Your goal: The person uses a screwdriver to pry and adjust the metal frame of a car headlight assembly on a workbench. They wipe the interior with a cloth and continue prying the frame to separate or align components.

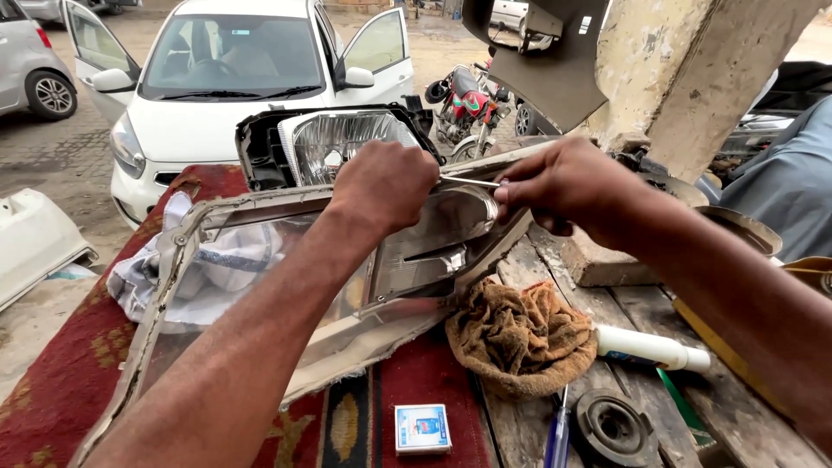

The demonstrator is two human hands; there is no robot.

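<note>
The left hand (386,184) hides its own fingertips and the thin tool's (472,181) end.

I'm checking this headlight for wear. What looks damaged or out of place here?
The clear headlight lens lies detached, apart from the black headlight housing behind it; its rim looks dirty and rough. Both hands, left and right, work at its upper edge.

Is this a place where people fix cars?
Probably yes, an outdoor car repair spot. A white car stands with its doors open, a headlight unit sits on the rug-covered bench, and both hands, left hand and right hand, work on a clear headlight cover.
</note>
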